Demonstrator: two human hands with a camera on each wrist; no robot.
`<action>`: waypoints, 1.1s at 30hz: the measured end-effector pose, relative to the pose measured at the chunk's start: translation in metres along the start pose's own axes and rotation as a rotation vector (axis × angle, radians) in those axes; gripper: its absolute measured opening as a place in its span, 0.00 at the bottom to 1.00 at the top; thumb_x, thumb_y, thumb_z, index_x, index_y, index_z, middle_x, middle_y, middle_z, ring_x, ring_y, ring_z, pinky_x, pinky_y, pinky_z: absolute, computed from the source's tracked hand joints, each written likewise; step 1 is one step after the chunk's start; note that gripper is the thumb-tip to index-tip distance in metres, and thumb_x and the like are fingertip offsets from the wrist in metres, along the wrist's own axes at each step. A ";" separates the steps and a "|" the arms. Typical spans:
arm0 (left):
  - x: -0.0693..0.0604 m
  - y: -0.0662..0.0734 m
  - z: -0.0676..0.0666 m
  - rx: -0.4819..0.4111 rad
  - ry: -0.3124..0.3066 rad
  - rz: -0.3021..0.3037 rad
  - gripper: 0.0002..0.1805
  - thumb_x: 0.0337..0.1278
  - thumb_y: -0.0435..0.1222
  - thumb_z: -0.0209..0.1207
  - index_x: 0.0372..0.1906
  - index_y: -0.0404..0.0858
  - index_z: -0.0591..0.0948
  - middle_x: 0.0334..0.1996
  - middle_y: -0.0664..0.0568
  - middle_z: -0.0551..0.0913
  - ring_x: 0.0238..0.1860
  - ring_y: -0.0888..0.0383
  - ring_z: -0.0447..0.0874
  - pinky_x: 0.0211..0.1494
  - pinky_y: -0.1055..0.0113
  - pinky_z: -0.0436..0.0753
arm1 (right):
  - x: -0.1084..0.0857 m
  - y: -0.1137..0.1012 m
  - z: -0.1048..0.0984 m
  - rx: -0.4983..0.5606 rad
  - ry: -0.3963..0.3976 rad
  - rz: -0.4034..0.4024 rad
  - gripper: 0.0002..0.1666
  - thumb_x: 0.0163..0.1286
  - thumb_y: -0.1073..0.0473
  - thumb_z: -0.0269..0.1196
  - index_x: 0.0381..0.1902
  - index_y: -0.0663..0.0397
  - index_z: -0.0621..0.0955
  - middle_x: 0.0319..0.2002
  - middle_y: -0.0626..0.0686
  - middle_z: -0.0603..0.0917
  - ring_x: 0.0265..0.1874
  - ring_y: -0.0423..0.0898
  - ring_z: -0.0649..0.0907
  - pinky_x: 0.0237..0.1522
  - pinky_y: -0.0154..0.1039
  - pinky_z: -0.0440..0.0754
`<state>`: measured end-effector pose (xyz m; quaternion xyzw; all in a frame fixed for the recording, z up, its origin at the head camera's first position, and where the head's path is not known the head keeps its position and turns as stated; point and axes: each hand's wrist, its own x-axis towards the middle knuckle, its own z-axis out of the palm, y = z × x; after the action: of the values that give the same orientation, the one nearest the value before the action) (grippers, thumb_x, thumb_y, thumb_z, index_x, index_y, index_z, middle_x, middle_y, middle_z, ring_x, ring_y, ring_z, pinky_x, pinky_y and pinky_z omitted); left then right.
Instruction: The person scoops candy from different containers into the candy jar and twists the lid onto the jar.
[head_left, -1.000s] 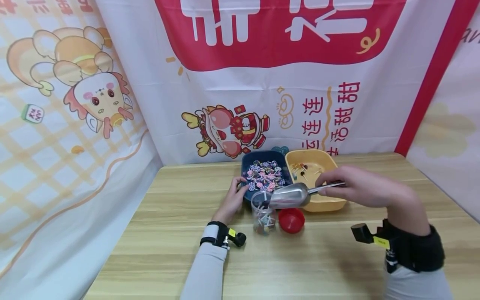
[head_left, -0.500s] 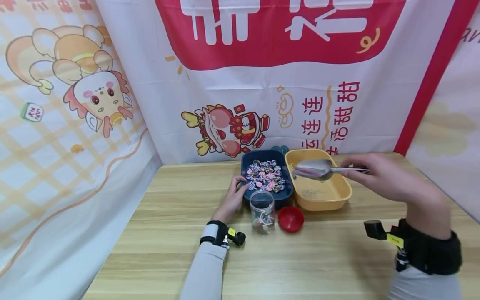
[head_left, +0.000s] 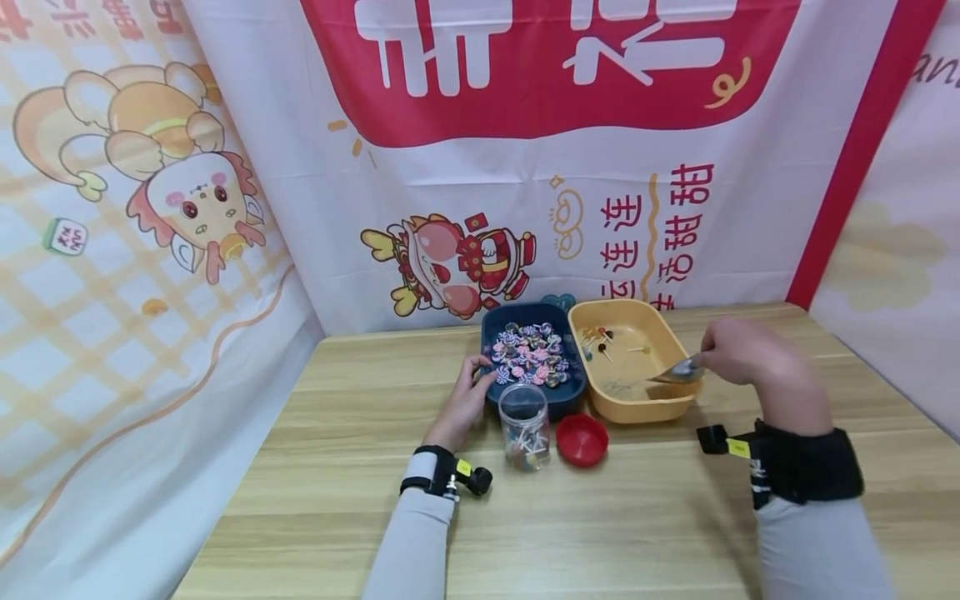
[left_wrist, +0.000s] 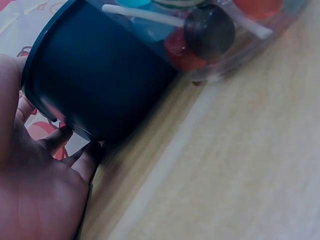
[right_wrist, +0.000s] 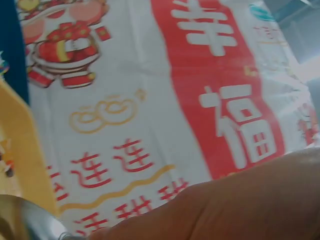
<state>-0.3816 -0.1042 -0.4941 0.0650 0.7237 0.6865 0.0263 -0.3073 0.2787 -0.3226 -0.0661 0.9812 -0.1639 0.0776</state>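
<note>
My left hand [head_left: 462,406] holds the near-left rim of a dark blue bin [head_left: 567,406]; in the left wrist view the fingers lie against the bin's outer wall [left_wrist: 100,75]. Inside it are many swirl-patterned candies [head_left: 528,354]. My right hand [head_left: 741,354] grips the handle of a metal scoop [head_left: 677,372], its blade tipped down into a yellow bin [head_left: 633,410]. Several lollipops [head_left: 603,343] lie at the far left of that bin. In front of the blue bin stands a lidless clear jar [head_left: 523,427], partly filled with lollipops.
A red bowl-shaped lid [head_left: 582,440] sits right of the jar, close to both bins. The wooden table [head_left: 360,417] runs back to a printed cloth [head_left: 465,175] hung just behind the bins. Further cloth hangs at both sides.
From over the jar, the scoop has moved right and away, then down into the yellow bin's near-right part, its blade now tilted. My left hand keeps its place on the blue bin.
</note>
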 end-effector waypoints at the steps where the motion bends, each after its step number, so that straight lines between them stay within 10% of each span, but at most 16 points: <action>1: 0.000 0.000 0.000 -0.001 0.001 0.001 0.15 0.78 0.40 0.51 0.61 0.41 0.67 0.80 0.45 0.51 0.79 0.37 0.49 0.77 0.45 0.57 | 0.005 0.000 0.003 -0.005 0.005 0.012 0.14 0.73 0.59 0.62 0.37 0.69 0.85 0.27 0.56 0.77 0.29 0.52 0.75 0.30 0.42 0.73; 12: 0.001 -0.001 -0.002 0.006 0.002 -0.013 0.15 0.77 0.42 0.52 0.60 0.44 0.68 0.79 0.49 0.55 0.63 0.44 0.69 0.44 0.67 0.69 | 0.060 0.008 0.047 -0.013 0.131 0.055 0.11 0.70 0.67 0.52 0.37 0.67 0.82 0.35 0.65 0.80 0.31 0.57 0.78 0.29 0.47 0.77; 21: 0.002 0.001 -0.001 -0.012 -0.009 -0.003 0.16 0.78 0.39 0.51 0.62 0.39 0.66 0.80 0.46 0.53 0.79 0.39 0.51 0.77 0.45 0.58 | 0.078 0.008 0.073 -0.036 0.170 0.083 0.15 0.70 0.67 0.53 0.49 0.67 0.79 0.45 0.71 0.81 0.39 0.64 0.81 0.35 0.57 0.80; 26: 0.001 0.004 -0.001 -0.004 0.006 0.027 0.14 0.77 0.38 0.52 0.60 0.40 0.67 0.79 0.43 0.55 0.80 0.37 0.47 0.78 0.43 0.55 | 0.083 0.006 0.080 -0.038 0.168 -0.052 0.29 0.69 0.69 0.52 0.67 0.58 0.76 0.48 0.69 0.83 0.40 0.63 0.82 0.37 0.58 0.80; 33: -0.001 0.003 0.000 0.005 0.010 0.004 0.10 0.77 0.39 0.52 0.55 0.46 0.68 0.80 0.45 0.54 0.81 0.40 0.42 0.78 0.41 0.53 | 0.095 0.009 0.097 0.067 0.117 -0.252 0.21 0.72 0.66 0.56 0.61 0.67 0.77 0.44 0.64 0.84 0.42 0.59 0.81 0.48 0.60 0.79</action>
<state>-0.3803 -0.1039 -0.4912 0.0631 0.7253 0.6852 0.0210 -0.3844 0.2416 -0.4288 -0.1763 0.9619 -0.2088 0.0012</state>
